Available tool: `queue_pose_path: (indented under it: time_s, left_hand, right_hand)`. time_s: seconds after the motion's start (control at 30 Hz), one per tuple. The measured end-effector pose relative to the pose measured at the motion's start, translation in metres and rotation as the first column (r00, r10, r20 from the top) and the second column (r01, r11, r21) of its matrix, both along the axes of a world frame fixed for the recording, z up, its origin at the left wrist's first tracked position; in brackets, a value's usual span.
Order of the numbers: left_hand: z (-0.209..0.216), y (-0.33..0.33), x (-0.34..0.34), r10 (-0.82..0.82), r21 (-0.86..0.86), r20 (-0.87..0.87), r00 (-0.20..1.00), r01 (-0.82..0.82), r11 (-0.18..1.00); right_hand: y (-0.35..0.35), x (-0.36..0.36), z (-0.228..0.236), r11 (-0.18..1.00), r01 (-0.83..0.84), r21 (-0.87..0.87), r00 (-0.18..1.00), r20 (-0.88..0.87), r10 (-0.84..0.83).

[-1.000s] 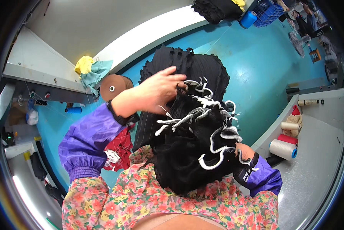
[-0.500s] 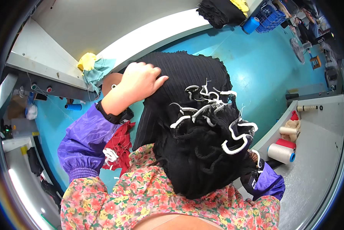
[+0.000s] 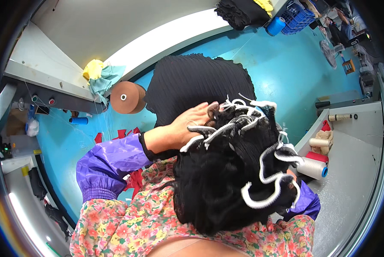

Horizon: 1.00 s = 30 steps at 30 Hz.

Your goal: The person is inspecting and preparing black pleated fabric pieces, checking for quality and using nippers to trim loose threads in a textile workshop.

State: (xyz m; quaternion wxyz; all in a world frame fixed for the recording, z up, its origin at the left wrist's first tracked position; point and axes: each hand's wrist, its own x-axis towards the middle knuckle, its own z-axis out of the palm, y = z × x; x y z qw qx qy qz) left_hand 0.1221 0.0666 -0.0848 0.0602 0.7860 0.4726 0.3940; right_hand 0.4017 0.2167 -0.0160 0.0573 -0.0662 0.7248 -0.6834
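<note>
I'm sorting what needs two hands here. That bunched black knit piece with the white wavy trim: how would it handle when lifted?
The black knit piece probably goes floppy: it bunches in soft folds against the left hand. It looks light for its bulk. Its white wavy trim sticks out in loops, so it may snag.

A bright blue table (image 3: pixel 286 64) carries a flat piece of black ribbed fabric (image 3: pixel 196 85) at its middle. Beside the fabric on the left lies a brown thread cone (image 3: pixel 125 97), with a crumpled yellow and teal cloth (image 3: pixel 98 75) just behind it. Red fabric scraps (image 3: pixel 115 135) lie near the front edge, and a small blue spool (image 3: pixel 78 121) rests further left.
</note>
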Motion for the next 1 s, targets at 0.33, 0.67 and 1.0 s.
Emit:
queue_pose_path:
  time_s: [0.33,0.67,1.0]
  left_hand:
    - [-0.035,-0.054,0.054,0.518,-0.581,0.813,0.265,0.398,0.71]
    - [-0.025,-0.115,0.027,0.693,-0.521,0.648,-0.316,0.479,0.706]
    - [0.126,-0.1,0.031,0.577,-0.567,0.815,0.042,-0.143,0.811]
  right_hand:
    - [-0.005,-0.056,0.055,0.987,-0.103,-0.124,0.928,0.345,0.14]
    - [-0.025,-0.065,-0.005,0.594,0.359,-0.72,0.826,0.541,0.157]
    - [-0.051,-0.081,0.029,0.235,0.574,-0.785,0.77,0.614,0.172]
